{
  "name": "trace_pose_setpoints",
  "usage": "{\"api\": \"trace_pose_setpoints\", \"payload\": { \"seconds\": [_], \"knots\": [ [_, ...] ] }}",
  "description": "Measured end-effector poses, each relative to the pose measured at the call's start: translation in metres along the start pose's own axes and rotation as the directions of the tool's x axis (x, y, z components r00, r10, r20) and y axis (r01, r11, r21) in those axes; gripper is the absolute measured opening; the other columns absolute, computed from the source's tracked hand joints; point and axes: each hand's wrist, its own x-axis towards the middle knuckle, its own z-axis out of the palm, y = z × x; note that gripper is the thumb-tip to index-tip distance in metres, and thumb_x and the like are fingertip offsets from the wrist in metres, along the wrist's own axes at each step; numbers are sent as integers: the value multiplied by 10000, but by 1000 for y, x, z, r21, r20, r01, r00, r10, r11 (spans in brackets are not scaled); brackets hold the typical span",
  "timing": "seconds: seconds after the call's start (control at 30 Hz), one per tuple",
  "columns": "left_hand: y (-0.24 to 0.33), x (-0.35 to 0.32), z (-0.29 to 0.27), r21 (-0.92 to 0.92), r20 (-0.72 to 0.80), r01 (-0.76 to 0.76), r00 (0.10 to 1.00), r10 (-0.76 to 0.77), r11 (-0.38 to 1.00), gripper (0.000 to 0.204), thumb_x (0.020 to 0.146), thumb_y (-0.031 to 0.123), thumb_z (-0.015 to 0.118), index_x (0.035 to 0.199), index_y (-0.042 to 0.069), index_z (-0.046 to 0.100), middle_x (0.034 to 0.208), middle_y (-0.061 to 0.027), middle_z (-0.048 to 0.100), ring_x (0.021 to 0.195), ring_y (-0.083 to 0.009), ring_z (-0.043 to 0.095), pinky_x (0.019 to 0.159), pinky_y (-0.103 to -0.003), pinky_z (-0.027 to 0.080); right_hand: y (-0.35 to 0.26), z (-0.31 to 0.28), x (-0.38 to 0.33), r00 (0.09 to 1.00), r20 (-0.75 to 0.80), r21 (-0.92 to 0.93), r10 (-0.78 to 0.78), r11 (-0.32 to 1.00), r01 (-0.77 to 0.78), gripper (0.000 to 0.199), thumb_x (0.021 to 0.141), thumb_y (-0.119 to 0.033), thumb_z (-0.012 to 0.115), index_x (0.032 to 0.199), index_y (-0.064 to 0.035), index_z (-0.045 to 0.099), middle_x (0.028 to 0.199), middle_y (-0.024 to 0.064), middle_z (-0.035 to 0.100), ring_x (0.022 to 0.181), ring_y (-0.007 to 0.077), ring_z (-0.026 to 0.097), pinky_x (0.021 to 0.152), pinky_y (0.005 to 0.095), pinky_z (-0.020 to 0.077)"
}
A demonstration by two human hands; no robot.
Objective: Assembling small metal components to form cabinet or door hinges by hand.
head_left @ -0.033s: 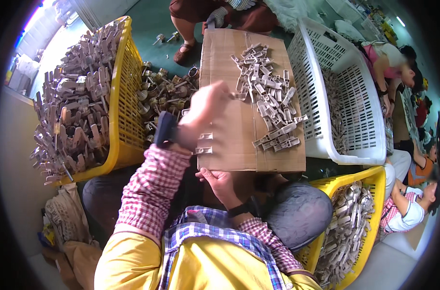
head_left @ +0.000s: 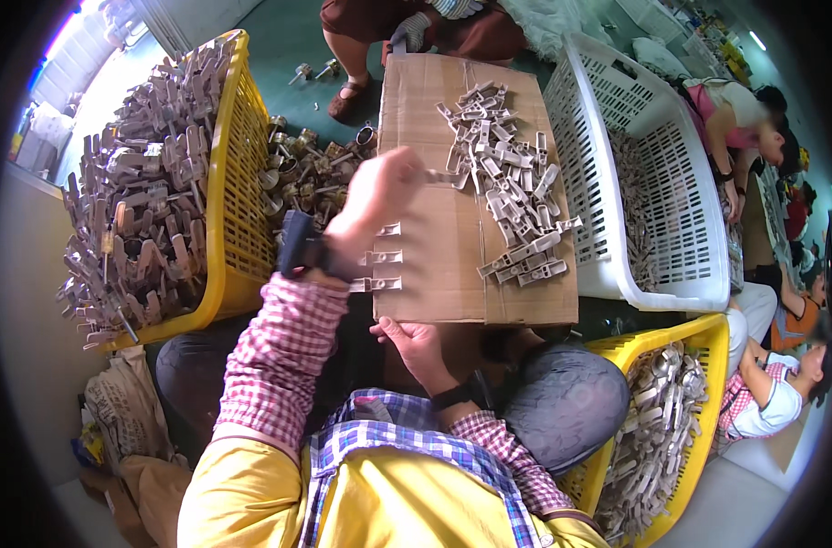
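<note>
Head view, frame centre: small grey metal part [head_left: 437, 177] pinched at fingertips of left hand [head_left: 372, 205], long axis roughly horizontal, pointing right toward loose pile [head_left: 507, 192] on cardboard sheet [head_left: 429, 265]. Pile just right of the grip; left hand nearer. Row of three parts [head_left: 379, 258] laid below the hand, near sheet's left edge. Right hand [head_left: 416, 342] at sheet's lower edge, fingers curled; hold on sheet cannot be told. Yellow basket [head_left: 238, 183] left; white basket [head_left: 672, 228] right; second yellow basket [head_left: 704, 365] lower right.
</note>
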Motion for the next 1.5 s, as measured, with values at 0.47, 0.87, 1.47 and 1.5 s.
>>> {"api": "trace_pose_setpoints", "payload": {
  "seconds": [0.47, 0.87, 1.47, 1.5],
  "knots": [
    [-110, -20, -37, -652, 167, 360, 927, -336, 667, 190, 839, 156, 706, 954, 8, 679, 824, 0, 662, 719, -60, 580, 673, -206, 470, -8, -2, 0, 998, 34, -28, -47, 998, 48, 229, 908, -198, 624, 927, 15, 707, 833, 72, 713, 737, 89, 636, 686, 228, 503],
    [-114, -15, -23, -592, 133, 385, 913, -385, 708, 173, 813, 120, 713, 915, -18, 692, 764, -11, 668, 647, -52, 562, 617, -201, 460, -5, -4, 0, 996, 43, -27, -80, 996, 81, 238, 903, -227, 635, 932, -4, 715, 829, 57, 714, 713, 72, 619, 678, 217, 494],
    [3, 26, 77, 460, 35, 14, 999, -34, 888, 259, 768, 256, 620, 908, 40, 646, 1017, -147, 611, 1000, -302, 573, 865, -403, 424, -24, 4, -5, 999, 27, -125, 45, 991, -41, 300, 902, -274, 637, 870, 10, 725, 789, 35, 705, 682, 70, 607, 668, 212, 485],
    [9, 30, 81, 458, 35, 14, 999, -34, 889, 259, 768, 256, 620, 908, 40, 646, 1017, -147, 611, 1000, -302, 573, 865, -403, 424, -22, 1, -5, 999, 26, -126, 46, 991, -43, 300, 902, -274, 637, 870, 10, 725, 789, 35, 705, 682, 70, 607, 668, 212, 485]
  ]
}}
